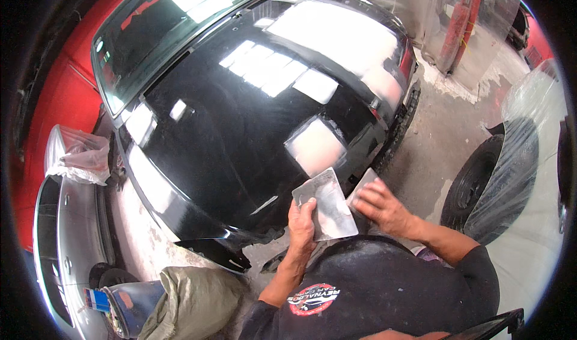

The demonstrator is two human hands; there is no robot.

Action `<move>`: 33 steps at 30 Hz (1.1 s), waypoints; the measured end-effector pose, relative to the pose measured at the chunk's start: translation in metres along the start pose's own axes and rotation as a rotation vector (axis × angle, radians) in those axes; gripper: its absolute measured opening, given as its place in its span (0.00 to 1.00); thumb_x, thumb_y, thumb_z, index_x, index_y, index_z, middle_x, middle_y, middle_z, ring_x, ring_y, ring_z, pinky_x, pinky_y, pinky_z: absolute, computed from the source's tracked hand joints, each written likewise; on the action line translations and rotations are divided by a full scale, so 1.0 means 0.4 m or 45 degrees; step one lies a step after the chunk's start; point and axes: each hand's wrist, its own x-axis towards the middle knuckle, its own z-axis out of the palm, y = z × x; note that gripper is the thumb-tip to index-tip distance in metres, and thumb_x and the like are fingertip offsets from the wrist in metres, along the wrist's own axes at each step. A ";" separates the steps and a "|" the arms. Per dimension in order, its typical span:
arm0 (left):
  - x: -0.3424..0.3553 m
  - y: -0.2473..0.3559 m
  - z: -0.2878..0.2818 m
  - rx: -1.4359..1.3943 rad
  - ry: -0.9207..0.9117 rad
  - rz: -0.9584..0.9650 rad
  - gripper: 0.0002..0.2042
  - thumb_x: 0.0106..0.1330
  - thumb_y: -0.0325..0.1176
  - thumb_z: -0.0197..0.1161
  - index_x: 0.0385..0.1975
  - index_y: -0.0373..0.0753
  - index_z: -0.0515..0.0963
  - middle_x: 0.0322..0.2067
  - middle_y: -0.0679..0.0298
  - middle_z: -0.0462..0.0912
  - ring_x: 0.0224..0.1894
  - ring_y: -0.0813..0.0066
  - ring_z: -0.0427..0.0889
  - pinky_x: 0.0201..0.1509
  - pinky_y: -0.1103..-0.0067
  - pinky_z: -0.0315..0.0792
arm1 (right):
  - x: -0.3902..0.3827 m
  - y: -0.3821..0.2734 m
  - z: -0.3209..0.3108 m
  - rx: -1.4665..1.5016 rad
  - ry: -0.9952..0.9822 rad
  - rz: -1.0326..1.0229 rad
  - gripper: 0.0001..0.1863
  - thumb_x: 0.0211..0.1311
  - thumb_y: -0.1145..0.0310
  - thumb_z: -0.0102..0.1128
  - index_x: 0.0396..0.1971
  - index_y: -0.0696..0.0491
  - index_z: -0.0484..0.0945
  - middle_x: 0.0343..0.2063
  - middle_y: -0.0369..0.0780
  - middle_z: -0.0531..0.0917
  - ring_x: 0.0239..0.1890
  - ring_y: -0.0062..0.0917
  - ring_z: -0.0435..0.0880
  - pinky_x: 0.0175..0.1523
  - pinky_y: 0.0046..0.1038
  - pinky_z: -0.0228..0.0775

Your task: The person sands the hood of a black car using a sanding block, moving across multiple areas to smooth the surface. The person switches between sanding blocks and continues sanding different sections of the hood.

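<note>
My left hand (300, 223) grips a flat, rectangular metal-grey plate (318, 199) by its left edge, thumb on top. A whitish-pink paste is smeared over part of the plate's face. In my right hand (384, 208) is a thin grey spreader (363, 185), held close to the plate's right edge; its lower end is partly hidden and the fingers are slightly blurred. Just beyond both hands, the black car hood (204, 135) carries a square patch of pale pink filler (315, 147). A larger whitish patch (336, 30) covers the hood's far side.
A silver car (78, 238) with bunched plastic sheet (78, 153) stands at the left. Lower left are a blue drum (135, 301) and a grey-green sack (192, 301). At the right are a tyre (475, 180) and clear plastic sheeting (529, 117). A red post (460, 30) rises at the back.
</note>
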 end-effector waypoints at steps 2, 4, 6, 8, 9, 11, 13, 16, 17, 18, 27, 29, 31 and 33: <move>-0.018 0.014 -0.006 -0.150 -0.059 0.060 0.15 0.70 0.28 0.54 0.55 0.36 0.71 0.45 0.62 0.81 0.43 0.73 0.82 0.51 0.76 0.76 | 0.004 0.057 -0.017 -0.195 0.038 0.091 0.27 0.60 0.70 0.57 0.62 0.46 0.73 0.59 0.43 0.74 0.61 0.40 0.71 0.69 0.57 0.57; -0.027 0.016 -0.014 -0.083 -0.044 0.159 0.16 0.70 0.27 0.53 0.57 0.36 0.70 0.45 0.61 0.81 0.44 0.72 0.82 0.51 0.74 0.77 | 0.041 0.101 -0.033 -0.320 0.017 0.192 0.27 0.59 0.69 0.56 0.61 0.49 0.74 0.57 0.42 0.76 0.60 0.38 0.72 0.70 0.49 0.56; -0.028 0.009 -0.025 -0.060 0.008 0.195 0.17 0.69 0.28 0.53 0.57 0.36 0.71 0.46 0.61 0.81 0.45 0.71 0.82 0.51 0.74 0.77 | 0.117 0.137 -0.036 -0.410 0.099 0.164 0.26 0.59 0.68 0.57 0.60 0.50 0.74 0.55 0.41 0.77 0.59 0.36 0.73 0.68 0.44 0.57; -0.026 -0.003 -0.037 -0.100 0.088 0.161 0.18 0.68 0.30 0.54 0.58 0.37 0.71 0.46 0.61 0.81 0.45 0.69 0.82 0.51 0.73 0.77 | 0.204 0.168 -0.032 -0.463 0.114 0.102 0.25 0.59 0.69 0.57 0.59 0.51 0.75 0.53 0.39 0.78 0.58 0.33 0.73 0.65 0.41 0.60; -0.027 -0.010 -0.046 -0.066 0.118 0.209 0.18 0.68 0.30 0.54 0.58 0.37 0.71 0.47 0.61 0.81 0.46 0.69 0.82 0.52 0.73 0.77 | 0.248 0.181 -0.026 -0.519 0.115 0.054 0.23 0.60 0.69 0.56 0.57 0.51 0.75 0.52 0.38 0.79 0.57 0.31 0.75 0.65 0.41 0.60; -0.035 -0.024 -0.064 -0.152 0.182 0.227 0.18 0.68 0.30 0.53 0.58 0.36 0.71 0.48 0.60 0.81 0.47 0.69 0.82 0.53 0.72 0.76 | 0.328 0.209 -0.014 -0.546 0.071 -0.008 0.21 0.62 0.68 0.53 0.56 0.50 0.74 0.52 0.38 0.79 0.56 0.30 0.77 0.64 0.41 0.61; -0.048 -0.038 -0.080 -0.202 0.166 0.271 0.19 0.69 0.30 0.53 0.58 0.36 0.71 0.49 0.60 0.80 0.49 0.67 0.82 0.55 0.72 0.76 | 0.388 0.231 -0.003 -0.587 0.036 -0.054 0.19 0.63 0.69 0.51 0.54 0.51 0.74 0.51 0.38 0.80 0.55 0.30 0.79 0.63 0.42 0.63; -0.063 -0.056 -0.099 -0.305 0.128 0.255 0.19 0.68 0.29 0.53 0.58 0.36 0.70 0.49 0.59 0.81 0.48 0.66 0.82 0.54 0.71 0.77 | 0.457 0.257 0.010 -0.474 -0.041 -0.124 0.19 0.62 0.70 0.51 0.54 0.52 0.74 0.51 0.40 0.80 0.57 0.32 0.79 0.62 0.41 0.64; -0.064 -0.061 -0.102 -0.259 0.191 0.227 0.18 0.69 0.29 0.53 0.58 0.36 0.70 0.49 0.59 0.81 0.48 0.66 0.83 0.54 0.71 0.77 | 0.472 0.262 0.012 -0.454 -0.116 -0.104 0.19 0.62 0.70 0.51 0.54 0.52 0.74 0.51 0.40 0.80 0.57 0.32 0.79 0.63 0.40 0.64; -0.064 -0.065 -0.106 -0.255 0.204 0.218 0.18 0.69 0.29 0.53 0.58 0.36 0.70 0.49 0.58 0.81 0.48 0.66 0.83 0.54 0.71 0.78 | 0.483 0.268 0.010 -0.420 -0.150 -0.114 0.19 0.61 0.70 0.53 0.53 0.52 0.75 0.52 0.40 0.81 0.58 0.32 0.79 0.63 0.40 0.63; -0.038 -0.044 -0.119 -0.274 0.171 0.253 0.18 0.69 0.30 0.54 0.57 0.36 0.71 0.47 0.60 0.81 0.46 0.68 0.83 0.53 0.71 0.77 | 0.230 0.220 0.005 -0.385 -0.144 0.018 0.31 0.49 0.71 0.65 0.58 0.53 0.74 0.53 0.42 0.79 0.58 0.36 0.75 0.65 0.39 0.59; -0.039 -0.029 -0.119 -0.285 0.147 0.256 0.18 0.69 0.30 0.54 0.57 0.36 0.71 0.47 0.61 0.81 0.46 0.68 0.83 0.53 0.71 0.77 | 0.167 0.207 0.031 -0.403 -0.083 0.022 0.30 0.52 0.70 0.63 0.59 0.53 0.74 0.53 0.41 0.79 0.59 0.35 0.75 0.67 0.40 0.58; -0.039 -0.016 -0.116 -0.280 0.157 0.253 0.17 0.69 0.30 0.54 0.57 0.36 0.72 0.48 0.61 0.81 0.47 0.68 0.82 0.54 0.72 0.76 | 0.123 0.197 0.047 -0.476 -0.069 0.038 0.29 0.53 0.69 0.63 0.59 0.54 0.74 0.53 0.41 0.79 0.59 0.34 0.75 0.68 0.40 0.57; -0.038 -0.009 -0.113 -0.305 0.185 0.222 0.17 0.69 0.30 0.54 0.56 0.36 0.73 0.48 0.61 0.81 0.48 0.68 0.82 0.54 0.72 0.76 | 0.091 0.190 0.052 -0.461 -0.104 0.072 0.30 0.49 0.73 0.64 0.58 0.52 0.75 0.54 0.39 0.79 0.60 0.31 0.75 0.67 0.40 0.57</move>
